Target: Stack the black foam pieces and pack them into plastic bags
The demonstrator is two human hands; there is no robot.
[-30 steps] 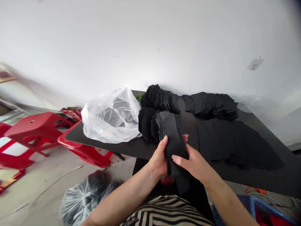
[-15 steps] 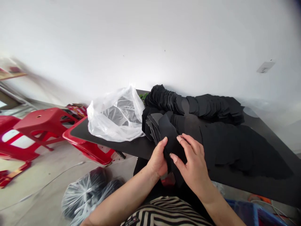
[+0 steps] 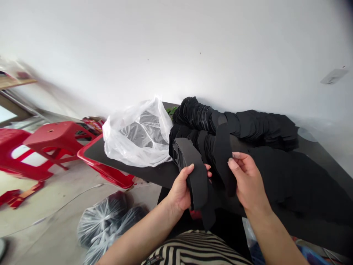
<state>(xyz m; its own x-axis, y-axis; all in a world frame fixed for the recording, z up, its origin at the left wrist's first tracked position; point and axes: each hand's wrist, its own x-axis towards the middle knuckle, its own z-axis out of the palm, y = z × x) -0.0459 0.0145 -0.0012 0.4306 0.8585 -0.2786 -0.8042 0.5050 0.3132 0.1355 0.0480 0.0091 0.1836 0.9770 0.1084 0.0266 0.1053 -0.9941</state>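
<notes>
Left hand: the left hand [image 3: 182,187], at lower centre of the frame, grips a stack of curved dark strips [image 3: 198,175], thumb on top and fingers underneath.
Right hand: the right hand [image 3: 249,180], right of centre, pinches one single black strip [image 3: 223,151] narrowly by its edge between thumb and fingers; the strip stands apart from the stack.
Rows of strips: a back row [image 3: 253,125] lies along the wall side of the black table [image 3: 156,175], with a spread of strips [image 3: 300,173] at right of the frame.
Stack risk: the held strips look unevenly fanned, and one hangs below the rest; a loosened left thumb could let some slide out.
Single strip risk: its upper end overlaps the rows in view, though contact cannot be told; a low sweep might catch and topple them.
White plastic bag: the white plastic bag [image 3: 117,154], left of centre, gapes open on the table near the rows; something dark and glossy shows inside, not identifiable.
Bags on the floor: the clear plastic bags [image 3: 103,217], at lower left, hold dark contents, too veiled to name.
Blue container: partly visible at lower right, the blue container [image 3: 310,254] hides its contents.
</notes>
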